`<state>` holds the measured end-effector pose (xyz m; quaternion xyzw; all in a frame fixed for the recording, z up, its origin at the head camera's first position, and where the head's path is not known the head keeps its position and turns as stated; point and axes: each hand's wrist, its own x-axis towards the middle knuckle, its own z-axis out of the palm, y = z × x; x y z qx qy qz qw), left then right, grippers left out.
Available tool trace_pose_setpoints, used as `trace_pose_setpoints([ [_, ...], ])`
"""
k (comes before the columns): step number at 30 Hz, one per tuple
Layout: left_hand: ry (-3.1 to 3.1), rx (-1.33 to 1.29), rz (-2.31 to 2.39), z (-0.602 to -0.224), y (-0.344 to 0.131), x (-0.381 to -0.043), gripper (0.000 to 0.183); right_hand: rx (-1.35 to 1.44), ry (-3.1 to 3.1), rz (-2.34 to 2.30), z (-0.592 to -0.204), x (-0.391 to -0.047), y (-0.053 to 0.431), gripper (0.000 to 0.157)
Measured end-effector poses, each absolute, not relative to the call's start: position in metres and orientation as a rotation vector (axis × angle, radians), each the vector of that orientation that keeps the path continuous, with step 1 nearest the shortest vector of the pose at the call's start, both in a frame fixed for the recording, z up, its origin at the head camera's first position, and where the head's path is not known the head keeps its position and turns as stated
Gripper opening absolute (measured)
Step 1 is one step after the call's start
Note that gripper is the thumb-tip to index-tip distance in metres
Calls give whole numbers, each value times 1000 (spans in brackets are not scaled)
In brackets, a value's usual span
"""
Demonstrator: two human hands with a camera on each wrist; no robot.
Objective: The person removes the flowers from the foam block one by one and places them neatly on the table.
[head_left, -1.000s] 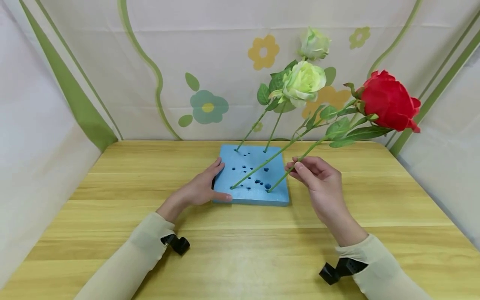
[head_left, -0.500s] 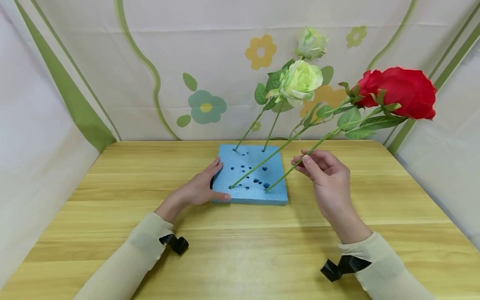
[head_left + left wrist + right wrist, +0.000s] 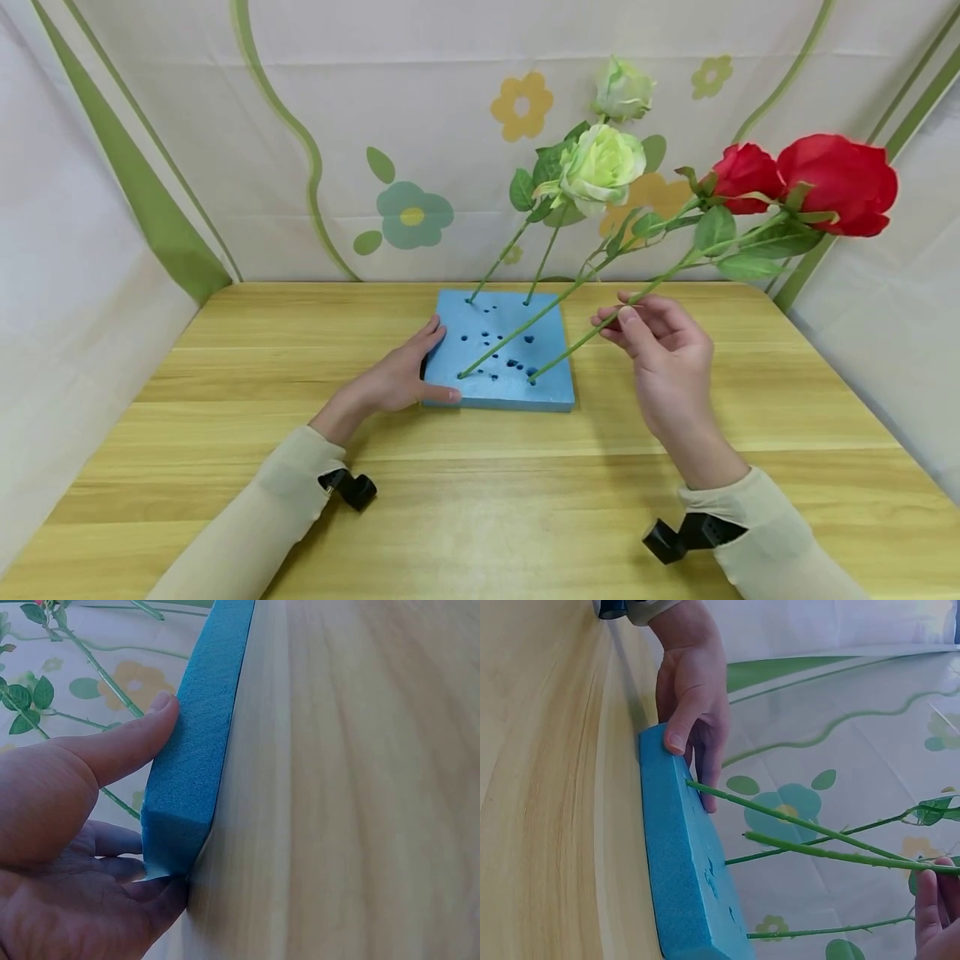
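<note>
My left hand [image 3: 401,371] holds the near left corner of a blue foam block [image 3: 517,396], thumb at the front edge and fingers along the left side. With thumb and fingertips, my right hand [image 3: 667,367] pinches the green stem of a large red rose [image 3: 836,187]. In the right wrist view the lower end of this stem [image 3: 780,844] hangs free, out from the foam's holed face. A smaller red rose [image 3: 746,177] stands tilted right, its stem in the front left hole. Two pale green roses, a nearer one [image 3: 603,167] and a farther one [image 3: 624,89], stand in the back holes.
The foam lies on a wooden table [image 3: 480,517] and has several other holes in its top. A white curtain [image 3: 300,208] with printed flowers hangs behind the table's back edge. White cloth walls rise at both sides. Each sleeve carries a small black camera [image 3: 348,487].
My right hand has moved right with the large red rose, whose bloom swings right and uncovers the smaller red rose. The left hand and the foam stay in place.
</note>
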<state>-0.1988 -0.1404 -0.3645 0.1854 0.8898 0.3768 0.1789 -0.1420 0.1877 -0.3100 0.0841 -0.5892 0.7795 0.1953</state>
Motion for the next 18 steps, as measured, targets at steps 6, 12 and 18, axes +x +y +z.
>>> trace_pose_setpoints([
  [6, 2514, 507, 1063, -363, -139, -198, 114, 244, -1576, 2215, -309, -142, 190, 20],
  [12, 2514, 509, 1062, -363, -139, -198, 115, 225, -1532, 2249, -307, -144, 192, 21],
  [18, 2520, 520, 1056, -363, -140, -197, 114, 213, -1475, 2323, -306, -145, 195, 20],
])
